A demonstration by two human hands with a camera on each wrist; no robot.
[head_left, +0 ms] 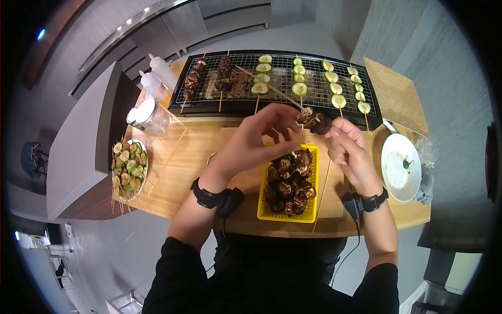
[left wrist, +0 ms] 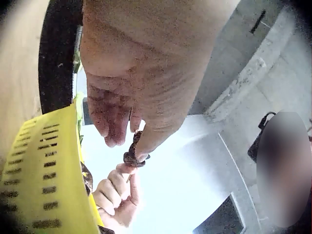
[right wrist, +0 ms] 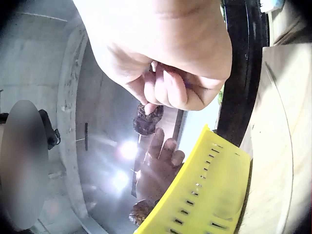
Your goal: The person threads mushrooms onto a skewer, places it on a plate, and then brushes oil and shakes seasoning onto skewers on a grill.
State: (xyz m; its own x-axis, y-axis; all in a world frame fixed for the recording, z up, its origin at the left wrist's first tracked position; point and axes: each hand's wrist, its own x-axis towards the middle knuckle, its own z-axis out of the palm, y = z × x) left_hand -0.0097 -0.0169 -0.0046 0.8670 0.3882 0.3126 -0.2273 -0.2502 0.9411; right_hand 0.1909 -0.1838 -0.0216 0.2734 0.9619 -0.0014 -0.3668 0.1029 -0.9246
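Observation:
Over the yellow basket (head_left: 262, 209), my right hand (head_left: 351, 152) pinches a bamboo skewer at its lower end, right by the dark mushrooms (head_left: 315, 121) threaded on it. The bare part of the skewer (head_left: 285, 96) slants up and left over the grill. My left hand (head_left: 256, 138) is spread beside these mushrooms, its thumb and fingers apart. In the left wrist view, the left thumb (left wrist: 152, 139) overlaps the threaded mushrooms (left wrist: 132, 157). In the right wrist view, the mushrooms (right wrist: 147, 119) sit just past the right fingertips. Loose dark mushrooms (head_left: 290, 183) fill the basket.
Behind my hands, a black grill (head_left: 235, 109) carries mushroom skewers (head_left: 192, 81) and several cucumber-like slice skewers (head_left: 299, 78). Left are squeeze bottles (head_left: 152, 83), a jar (head_left: 151, 118) and a plate of skewers (head_left: 128, 167). A white plate (head_left: 400, 180) stands right.

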